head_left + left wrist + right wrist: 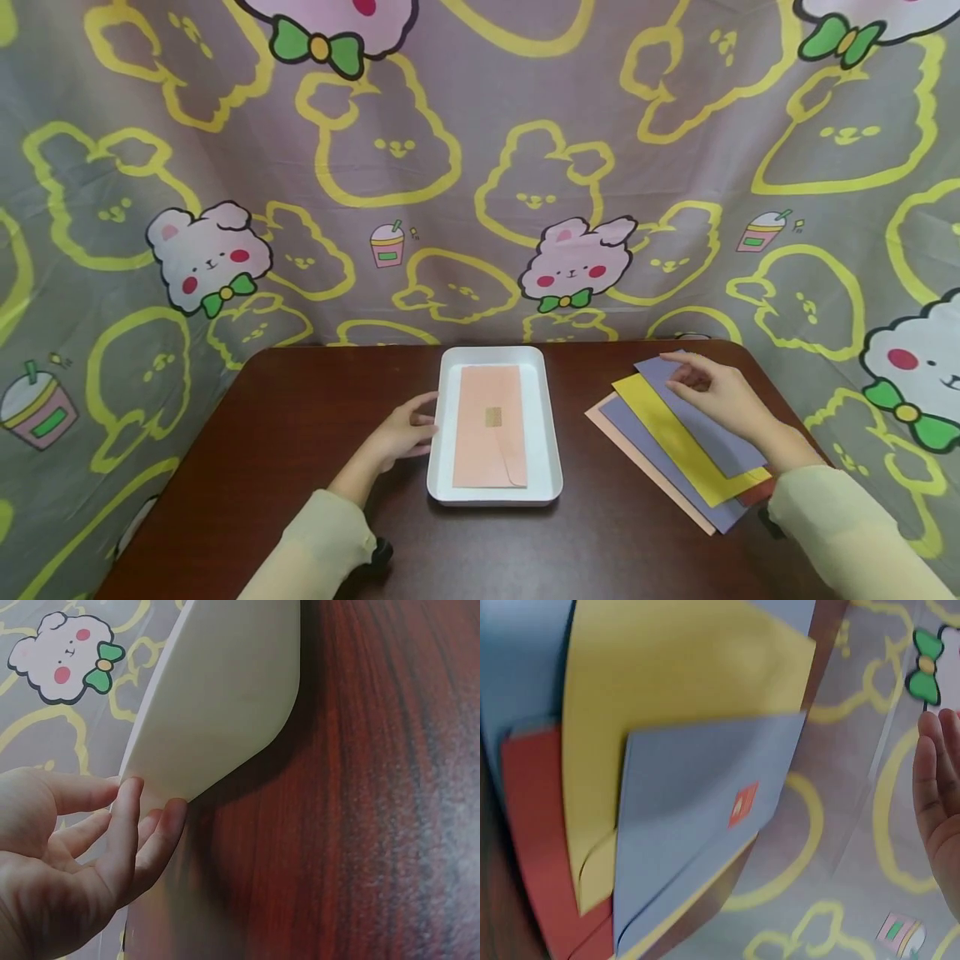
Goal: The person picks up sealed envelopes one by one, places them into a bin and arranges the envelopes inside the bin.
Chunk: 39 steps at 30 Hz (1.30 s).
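Note:
A white tray point(555, 467) lies flat on the table with a peach envelope point(480, 450) inside, a gold sticker on its flap. My left hand point(408, 429) is at the tray's left side; in the left wrist view its extended fingertips touch the outer wall. To the right, several envelopes are fanned out: a purple envelope point(708, 421) on top, then a yellow envelope point(648, 417), another purple, a peach and a red envelope point(756, 493). My right hand point(720, 396) hovers over the top purple envelope, fingers loosely bent. In the right wrist view nothing shows in that hand point(943, 802).
The dark wooden table point(300, 433) has rounded back corners. A patterned cloth point(465, 225) with cartoon bears and rabbits hangs around its back and sides. The envelope pile reaches near the table's right edge.

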Motion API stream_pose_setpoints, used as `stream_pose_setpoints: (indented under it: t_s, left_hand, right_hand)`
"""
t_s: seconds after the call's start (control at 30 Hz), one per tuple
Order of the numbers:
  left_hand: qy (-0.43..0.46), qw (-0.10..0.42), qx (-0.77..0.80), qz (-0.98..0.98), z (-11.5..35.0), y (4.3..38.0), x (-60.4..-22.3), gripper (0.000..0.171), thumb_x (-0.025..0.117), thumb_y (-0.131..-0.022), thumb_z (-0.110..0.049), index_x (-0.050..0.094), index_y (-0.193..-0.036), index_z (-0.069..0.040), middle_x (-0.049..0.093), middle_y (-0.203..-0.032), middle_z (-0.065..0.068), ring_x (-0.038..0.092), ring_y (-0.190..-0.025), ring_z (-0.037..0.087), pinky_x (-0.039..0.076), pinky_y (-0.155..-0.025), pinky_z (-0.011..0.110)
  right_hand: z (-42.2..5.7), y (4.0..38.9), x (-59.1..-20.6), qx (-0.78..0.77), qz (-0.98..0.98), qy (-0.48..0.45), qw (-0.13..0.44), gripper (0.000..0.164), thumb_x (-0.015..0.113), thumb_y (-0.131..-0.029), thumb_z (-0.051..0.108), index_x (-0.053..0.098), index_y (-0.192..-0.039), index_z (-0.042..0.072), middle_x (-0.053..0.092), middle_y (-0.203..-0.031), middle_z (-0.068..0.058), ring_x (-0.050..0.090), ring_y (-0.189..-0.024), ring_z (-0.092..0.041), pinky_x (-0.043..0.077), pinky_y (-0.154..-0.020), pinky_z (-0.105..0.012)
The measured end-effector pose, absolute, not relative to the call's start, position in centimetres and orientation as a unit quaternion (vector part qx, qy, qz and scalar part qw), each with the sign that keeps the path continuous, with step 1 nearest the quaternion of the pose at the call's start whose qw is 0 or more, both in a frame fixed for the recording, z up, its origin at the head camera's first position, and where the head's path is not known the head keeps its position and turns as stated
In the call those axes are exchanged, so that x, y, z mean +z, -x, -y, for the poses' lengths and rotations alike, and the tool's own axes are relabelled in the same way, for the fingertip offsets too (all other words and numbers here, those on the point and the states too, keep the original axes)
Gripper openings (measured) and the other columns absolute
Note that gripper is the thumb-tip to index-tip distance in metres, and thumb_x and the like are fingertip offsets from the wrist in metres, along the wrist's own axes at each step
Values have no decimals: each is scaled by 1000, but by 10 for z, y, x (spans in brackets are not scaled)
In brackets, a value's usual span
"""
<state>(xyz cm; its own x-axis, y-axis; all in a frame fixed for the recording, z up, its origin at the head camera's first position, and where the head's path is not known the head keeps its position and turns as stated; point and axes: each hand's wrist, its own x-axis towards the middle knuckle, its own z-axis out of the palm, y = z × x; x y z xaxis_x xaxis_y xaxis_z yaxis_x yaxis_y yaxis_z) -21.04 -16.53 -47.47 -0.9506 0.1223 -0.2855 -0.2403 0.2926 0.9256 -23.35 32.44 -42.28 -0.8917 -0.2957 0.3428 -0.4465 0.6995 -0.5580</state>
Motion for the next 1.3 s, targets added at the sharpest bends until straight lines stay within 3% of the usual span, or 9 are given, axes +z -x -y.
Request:
stream_pose_setpoints:
  t_s: [0.4,0.6,0.97,1.2,1.3]
  left_hand:
    - [40,158,590,-791,166,211,-474,62,62,-99,3,40,-156,-8,57,-124,27,67,-94,28,61,-79,44]
    - [42,155,595,-788,165,211,-477,62,63,-98,4,42,-155,-8,58,-122,26,67,-92,27,61,-79,45]
    - [45,156,598,-785,166,212,-477,61,63,-98,4,43,-155,-8,59,-121,25,68,-92,28,62,-79,44]
    - [42,153,597,-786,166,211,-477,61,63,-98,4,43,-154,-8,59,-120,25,68,-91,27,62,-79,45]
    - [42,154,597,-786,166,211,-477,61,62,-98,4,42,-155,-8,59,-120,25,68,-91,27,61,-79,45]
  right_hand:
    - [-375,232,-424,302,943,-135,46,48,75,-95,17,60,-137,0,72,-98,-9,65,-83,-9,53,-66,-28]
    - [-389,233,-434,275,955,-108,23,48,75,-95,18,60,-133,-6,70,-98,-11,66,-89,-27,53,-68,-32]
    - [-404,234,-444,218,974,-45,-48,76,81,-88,36,49,-135,-15,64,-104,-29,60,-95,-46,54,-77,-55]
    - [-405,239,-451,178,979,-46,-83,93,85,-81,44,45,-130,-24,61,-99,-34,61,-85,-41,54,-73,-52]
    - [-404,240,-454,164,981,-48,-93,98,85,-80,46,43,-127,-29,61,-100,-39,62,-87,-45,55,-77,-56]
